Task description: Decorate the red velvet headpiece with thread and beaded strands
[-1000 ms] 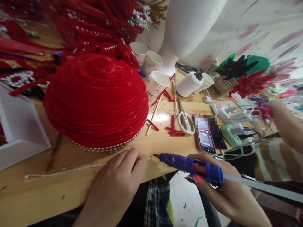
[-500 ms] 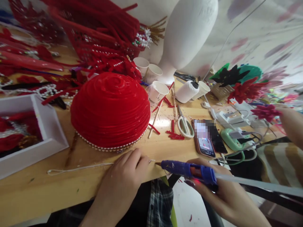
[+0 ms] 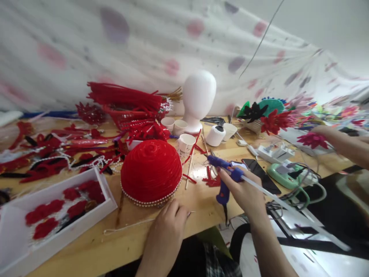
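Note:
My left hand (image 3: 170, 227) rests at the table's front edge, its fingers closed on a thin white cord (image 3: 129, 226). The cord's looped end lies to the left, and a short tip pokes out to the right of my fingers. Just beyond is a red domed cap (image 3: 151, 171) of wound, velvety strands, with a row of pearl beads along its rim. In my right hand (image 3: 243, 190) is a blue hot glue gun (image 3: 223, 192), its nozzle pointing up and left over the table. A long translucent glue stick (image 3: 288, 213) sticks out of its back.
At left stands a white box (image 3: 108, 192) holding red flowers. Behind are a white foam head (image 3: 198, 96), paper cups (image 3: 186, 143), a thread cone (image 3: 215, 135) and red stems (image 3: 127, 96). A phone (image 3: 261, 175) and green power strip (image 3: 278, 175) lie right, near another person's hand (image 3: 325, 134).
My right hand has lifted the glue gun away from the cord's tip, up and forward. The view has tilted up, while my left hand still holds the cord near the cap.

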Action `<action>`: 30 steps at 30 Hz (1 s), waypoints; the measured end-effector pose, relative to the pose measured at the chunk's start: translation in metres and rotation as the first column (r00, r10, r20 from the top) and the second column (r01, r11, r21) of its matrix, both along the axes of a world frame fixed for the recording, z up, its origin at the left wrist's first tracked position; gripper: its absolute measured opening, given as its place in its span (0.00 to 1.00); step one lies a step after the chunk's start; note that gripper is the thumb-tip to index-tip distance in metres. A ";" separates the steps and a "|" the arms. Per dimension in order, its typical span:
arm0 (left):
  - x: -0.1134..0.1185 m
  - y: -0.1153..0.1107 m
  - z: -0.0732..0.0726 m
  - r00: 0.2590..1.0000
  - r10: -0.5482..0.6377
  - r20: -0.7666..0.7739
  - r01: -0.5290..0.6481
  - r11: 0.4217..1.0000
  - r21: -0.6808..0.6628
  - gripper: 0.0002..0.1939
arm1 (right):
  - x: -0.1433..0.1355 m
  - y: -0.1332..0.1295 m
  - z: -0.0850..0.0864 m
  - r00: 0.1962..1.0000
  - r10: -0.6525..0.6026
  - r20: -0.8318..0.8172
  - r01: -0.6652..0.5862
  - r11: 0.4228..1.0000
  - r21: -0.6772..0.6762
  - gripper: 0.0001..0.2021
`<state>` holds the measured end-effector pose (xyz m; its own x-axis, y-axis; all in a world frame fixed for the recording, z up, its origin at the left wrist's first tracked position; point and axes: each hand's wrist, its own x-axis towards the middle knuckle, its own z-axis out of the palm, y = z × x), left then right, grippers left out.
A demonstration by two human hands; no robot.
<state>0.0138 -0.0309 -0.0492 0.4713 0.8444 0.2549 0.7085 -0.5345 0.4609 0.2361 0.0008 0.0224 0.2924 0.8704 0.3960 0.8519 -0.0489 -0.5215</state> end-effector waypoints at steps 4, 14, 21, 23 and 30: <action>0.001 0.000 -0.004 0.999 0.011 0.053 -0.015 0.997 0.080 0.12 | -0.022 0.019 -0.015 0.999 0.001 0.049 0.000 0.999 -0.032 0.14; -0.003 0.003 0.008 0.932 0.068 0.355 -0.035 0.995 -0.097 0.13 | -0.014 -0.064 -0.008 0.998 0.062 -0.007 -0.062 0.977 -0.206 0.19; -0.018 -0.019 0.033 0.450 0.448 0.772 -0.058 0.878 -0.475 0.15 | -0.065 -0.090 -0.012 0.727 0.448 -0.521 -0.386 0.894 0.229 0.08; -0.020 -0.028 0.039 0.319 0.529 0.786 0.010 0.827 -0.561 0.20 | -0.084 -0.077 -0.017 0.598 0.518 -0.611 -0.395 0.854 0.338 0.12; -0.014 -0.045 0.060 0.081 0.621 0.780 0.131 0.769 -0.626 0.21 | -0.122 -0.055 -0.023 0.142 0.584 -0.799 -0.433 0.763 0.481 0.06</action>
<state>0.0003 -0.0757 0.0104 -0.1029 0.9807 -0.1660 -0.4681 0.0994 0.8781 0.1146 -0.0538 -0.0009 0.0175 0.9446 0.3276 -0.3223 0.3155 -0.8925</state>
